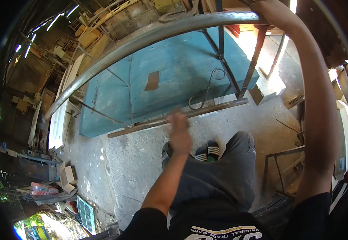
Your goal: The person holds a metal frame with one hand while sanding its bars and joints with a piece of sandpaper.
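Observation:
A welded metal frame stands tilted before me, with a thick round top pipe (154,34), a thinner lower pipe (218,106) and bars between them. A curled metal scroll (208,87) sits among these bars. My right hand (273,14) is closed around the right end of the top pipe, its fingers partly hidden behind it. In front of the lower pipe is my left hand (180,130), blurred by motion. I cannot tell whether it touches the pipe or how its fingers lie.
Behind the frame lies a large blue-green panel (170,64) with a brown patch (152,81). White boards (60,124) stand at the left, near an open cardboard box (67,176). A small metal stand (280,154) is at my right. My feet (208,152) rest on concrete.

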